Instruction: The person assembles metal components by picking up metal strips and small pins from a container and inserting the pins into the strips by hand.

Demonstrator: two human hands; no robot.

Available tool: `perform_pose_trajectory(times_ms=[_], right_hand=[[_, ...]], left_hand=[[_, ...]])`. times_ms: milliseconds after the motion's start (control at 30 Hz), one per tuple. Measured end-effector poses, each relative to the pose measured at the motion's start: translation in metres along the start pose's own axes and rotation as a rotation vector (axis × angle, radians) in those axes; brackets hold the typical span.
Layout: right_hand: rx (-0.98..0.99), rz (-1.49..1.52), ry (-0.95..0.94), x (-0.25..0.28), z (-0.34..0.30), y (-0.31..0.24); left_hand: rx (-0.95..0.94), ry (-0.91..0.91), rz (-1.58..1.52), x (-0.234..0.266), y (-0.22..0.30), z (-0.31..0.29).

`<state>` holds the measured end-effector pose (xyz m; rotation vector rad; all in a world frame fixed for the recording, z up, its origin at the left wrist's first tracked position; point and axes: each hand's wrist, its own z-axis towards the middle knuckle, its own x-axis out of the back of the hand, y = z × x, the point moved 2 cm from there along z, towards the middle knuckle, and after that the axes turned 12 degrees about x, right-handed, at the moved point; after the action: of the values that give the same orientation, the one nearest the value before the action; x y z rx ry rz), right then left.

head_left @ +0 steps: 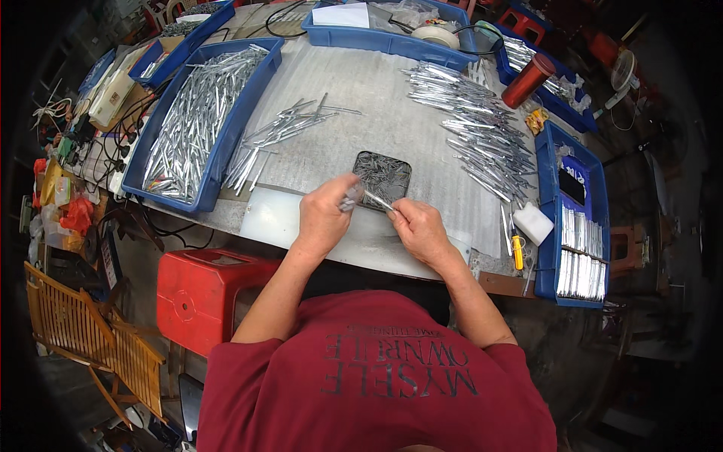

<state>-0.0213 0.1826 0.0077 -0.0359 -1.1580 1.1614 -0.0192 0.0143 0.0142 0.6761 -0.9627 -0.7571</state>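
Closed around a small bunch of thin silvery metal rods (349, 199), my left hand (324, 217) is over the near edge of the table. My right hand (422, 232) pinches the near end of one thin metal rod (378, 200), which slants up and left toward the left hand. Just beyond both hands sits a dark square tray (409, 179) filled with many small grey metal pins (381, 172). Part of the tray is hidden behind my left hand. The bunch in the left hand is slightly blurred.
Loose rods (290, 124) lie left of the tray, beside a blue bin (209, 181) heaped with more. A wide pile of rods (482, 132) lies right. Near it are a red cylinder (529, 80), a yellow-handled screwdriver (517, 252), a white block (533, 224) and another blue bin (549, 256).
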Motion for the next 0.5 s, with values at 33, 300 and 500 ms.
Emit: perform_pose_trajectory(times_ms=[33,300,500], right_hand=[[-0.004,-0.001,0.000,0.000,-0.002,0.002],[0.207,-0.063,-0.172,0.000,0.000,-0.001],[0.098,-0.060,-0.065,0.019,0.019,0.034]], left_hand=[[0.001,-0.003,-0.002,0.004,0.002,-0.001],[-0.057,-0.531,0.349,-0.001,0.001,-0.011],[0.169,-0.481,0.129,0.006,-0.003,-0.008]])
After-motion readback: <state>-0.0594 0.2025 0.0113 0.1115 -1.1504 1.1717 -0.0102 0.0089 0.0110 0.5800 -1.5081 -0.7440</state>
